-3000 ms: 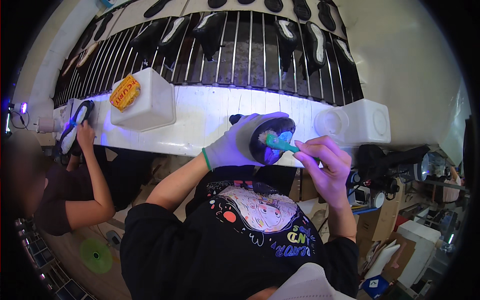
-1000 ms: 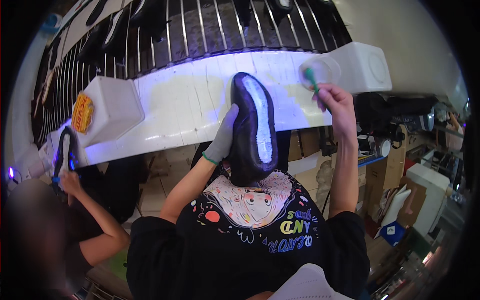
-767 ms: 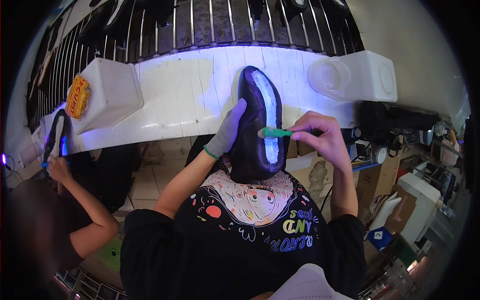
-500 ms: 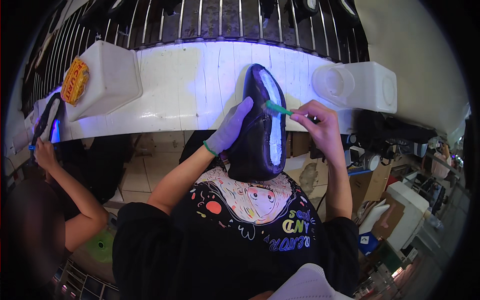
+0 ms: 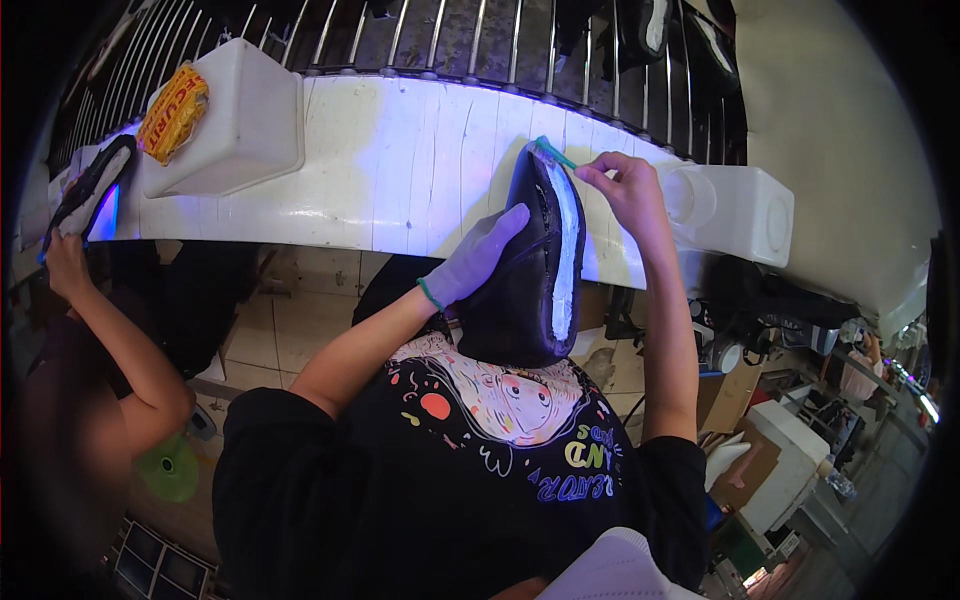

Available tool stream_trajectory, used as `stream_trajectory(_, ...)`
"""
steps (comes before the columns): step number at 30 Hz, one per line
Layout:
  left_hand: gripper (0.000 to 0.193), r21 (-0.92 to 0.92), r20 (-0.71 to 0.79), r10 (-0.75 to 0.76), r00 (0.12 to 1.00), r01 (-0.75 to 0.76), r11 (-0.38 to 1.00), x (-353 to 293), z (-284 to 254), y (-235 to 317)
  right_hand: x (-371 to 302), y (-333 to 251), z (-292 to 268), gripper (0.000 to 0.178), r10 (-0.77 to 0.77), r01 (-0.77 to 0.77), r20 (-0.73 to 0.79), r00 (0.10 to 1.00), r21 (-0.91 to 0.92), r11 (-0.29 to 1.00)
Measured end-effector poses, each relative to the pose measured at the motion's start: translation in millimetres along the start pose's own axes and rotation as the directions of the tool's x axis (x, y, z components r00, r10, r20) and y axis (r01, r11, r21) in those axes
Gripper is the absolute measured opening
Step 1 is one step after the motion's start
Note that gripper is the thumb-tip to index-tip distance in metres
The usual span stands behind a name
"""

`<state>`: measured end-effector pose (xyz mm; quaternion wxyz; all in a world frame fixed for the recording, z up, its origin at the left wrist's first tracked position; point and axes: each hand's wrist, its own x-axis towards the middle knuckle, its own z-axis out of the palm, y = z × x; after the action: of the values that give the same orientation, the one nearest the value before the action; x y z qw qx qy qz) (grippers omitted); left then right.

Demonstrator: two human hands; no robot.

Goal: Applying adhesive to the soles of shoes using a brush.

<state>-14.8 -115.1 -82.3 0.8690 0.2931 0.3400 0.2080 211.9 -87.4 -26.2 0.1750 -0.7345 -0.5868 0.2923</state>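
In the head view the brush has slid from mid-sole up to the toe of the shoe, pinched in the right hand, while the gloved left hand grips the shoe's side before the bench, so the coating seems nearly finished.

The person wears a black short-sleeved cotton T-shirt with a large cartoon print across the chest: a pale, cream-coloured figure outlined in black, dotted with small red, orange and green shapes, and with blocky lettering in yellow, green and blue below it. The sleeves end above the elbows, leaving both forearms bare. The left hand is covered by a thin, pale lilac-grey knitted work glove with a narrow green band at the cuff. The right hand is bare, with no glove, ring or watch showing.
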Motion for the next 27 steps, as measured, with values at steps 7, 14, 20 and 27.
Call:
stream_trajectory(7, 0.058, -0.026, 0.012, 0.007, 1.0, -0.007, 1.0, 0, 1, 2, 20, 18, -5, 0.022, -0.074, 0.056, 0.123, 0.99, 0.146, 0.988)
stream_trajectory(14, 0.062, -0.007, 0.077, 0.028, 0.997, -0.028, 1.0, -1, 3, 7, -13, 10, -30, 0.017, -0.149, 0.049, 0.315, 0.937, 0.304, 0.951)
stream_trajectory(20, 0.06, -0.076, 0.076, 0.019, 0.997, -0.013, 0.997, 2, 1, 0, -44, -9, -47, 0.014, -0.145, 0.066, 0.362, 0.921, 0.221, 0.973)
stream_trajectory(27, 0.064, -0.128, 0.166, 0.016, 0.986, 0.005, 0.992, 21, -21, -29, -98, -20, -51, 0.014, -0.257, 0.078, 0.43, 0.865, 0.39, 0.917)
